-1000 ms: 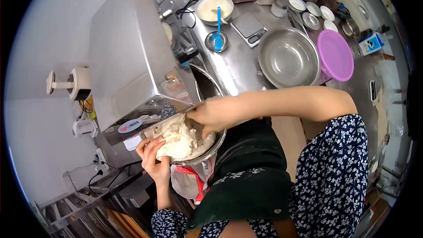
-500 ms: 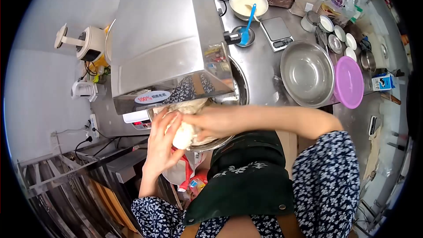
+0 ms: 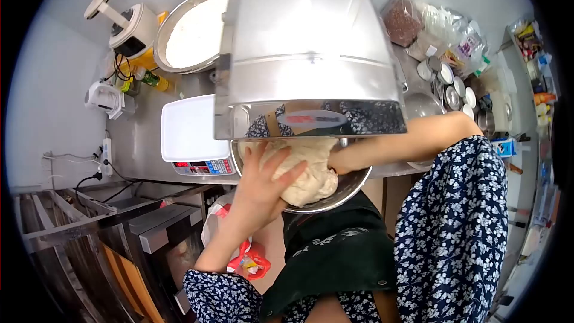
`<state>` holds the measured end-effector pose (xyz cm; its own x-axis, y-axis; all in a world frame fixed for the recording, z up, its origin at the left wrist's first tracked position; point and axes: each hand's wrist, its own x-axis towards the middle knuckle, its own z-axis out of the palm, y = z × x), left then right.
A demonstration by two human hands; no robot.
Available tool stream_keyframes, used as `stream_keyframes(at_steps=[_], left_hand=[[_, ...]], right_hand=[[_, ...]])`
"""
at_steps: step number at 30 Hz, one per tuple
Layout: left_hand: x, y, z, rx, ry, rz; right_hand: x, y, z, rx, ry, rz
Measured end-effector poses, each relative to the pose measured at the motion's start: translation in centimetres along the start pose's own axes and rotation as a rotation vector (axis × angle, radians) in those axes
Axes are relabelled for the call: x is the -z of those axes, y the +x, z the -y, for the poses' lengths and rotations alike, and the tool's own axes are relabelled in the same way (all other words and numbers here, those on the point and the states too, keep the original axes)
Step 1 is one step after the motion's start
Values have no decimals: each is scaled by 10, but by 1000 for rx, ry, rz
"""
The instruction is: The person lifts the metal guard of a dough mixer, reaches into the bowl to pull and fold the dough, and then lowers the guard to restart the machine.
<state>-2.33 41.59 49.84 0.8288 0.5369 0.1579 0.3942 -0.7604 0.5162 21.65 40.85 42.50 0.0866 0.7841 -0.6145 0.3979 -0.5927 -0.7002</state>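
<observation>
Nearest of all, a dark apron (image 3: 335, 251) and 2 blue floral sleeves (image 3: 454, 227) fill the space below the hands. Just above them, the left hand (image 3: 263, 186) lies against a pale lump of dough (image 3: 308, 173), its fingers (image 3: 281, 164) spread apart and pressed flat on the near side of the lump, the thumb out to the side. The dough bulges over the near rim of a steel mixing bowl (image 3: 341, 196), which sits directly under those fingers. On the far side of the lump from the left fingers, the right hand (image 3: 339, 160) touches the dough's edge; its fingers are buried behind the dough and the machine, so I cannot tell whether they are apart or together. The right forearm runs away from there toward the outer side of the bowl.

Directly beyond the fingertips of both hands hangs the shiny head of a mixer (image 3: 308, 54), whose lower face mirrors the floral cloth. Out past the left thumb sits a white digital scale (image 3: 190, 131), just beside the bowl. Farther beyond the left fingers stands a round pan of flour (image 3: 194, 30), with a white appliance (image 3: 128, 24) next to it. Well beyond the right hand lie bags of dry goods (image 3: 402, 21) and several small bowls (image 3: 447, 81).
</observation>
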Motion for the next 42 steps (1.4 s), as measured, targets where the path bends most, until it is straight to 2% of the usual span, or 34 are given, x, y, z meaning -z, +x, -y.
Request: stream_keyframes(at_steps=[3, 7, 12, 15, 17, 19, 20, 23, 24, 27, 28, 29, 30, 31, 32, 33, 35, 37, 40, 42], left_hand=[[7, -7, 1, 32, -22, -27], [3, -14, 10, 90, 61, -63], [-27, -18, 12, 136, 29, -279], [-60, -9, -13, 257, -16, -440], [-63, -11, -42, 514, -93, -269], [-79, 13, -50, 459, -156, -432], [-69, 20, -53, 518, -246, -372], [-69, 7, -32, 536, -230, -71], [-67, 0, -25, 477, -228, -16], [-33, -4, -17, 275, -316, -56], [-18, -3, -23, 274, -304, -42], [-9, -3, -32, 261, -165, -55], [-3, -2, -41, 246, -26, -65], [2, -1, -48, 232, 113, -74], [8, 3, -47, 57, 388, -155], [6, 8, -44, 7, 388, -122], [-8, 25, -42, -94, 382, -54], [-17, 29, -45, -114, 477, -65], [-43, 39, -43, -133, 513, -76], [-64, 54, -43, -119, 452, -50]], right_hand=[[0, -5, -21, 8, 34, -4], [-3, -15, -27, 10, 83, 142], [13, -7, -17, 28, 20, 419], [46, -16, -24, 17, 6, 444], [58, -29, -33, 4, 8, 393], [64, -42, -46, -29, 18, 353], [63, -48, -50, -47, 26, 336], [59, -55, -47, -68, 26, 308], [59, -57, -42, -58, 20, 304], [68, -64, -14, -16, 10, 307], [75, -70, -7, 15, -12, 312], [79, -79, 1, 80, -58, 315], [83, -90, 7, 180, -135, 316], [86, -100, 6, 465, -321, 256], [89, -111, 1, 606, -485, 209], [89, -121, -5, 743, -645, 161], [85, -136, -5, 784, -772, 143], [67, -134, -8, 870, -908, -51], [52, -114, -28, 824, -1019, -161], [39, -80, -45, 626, -758, -249]])
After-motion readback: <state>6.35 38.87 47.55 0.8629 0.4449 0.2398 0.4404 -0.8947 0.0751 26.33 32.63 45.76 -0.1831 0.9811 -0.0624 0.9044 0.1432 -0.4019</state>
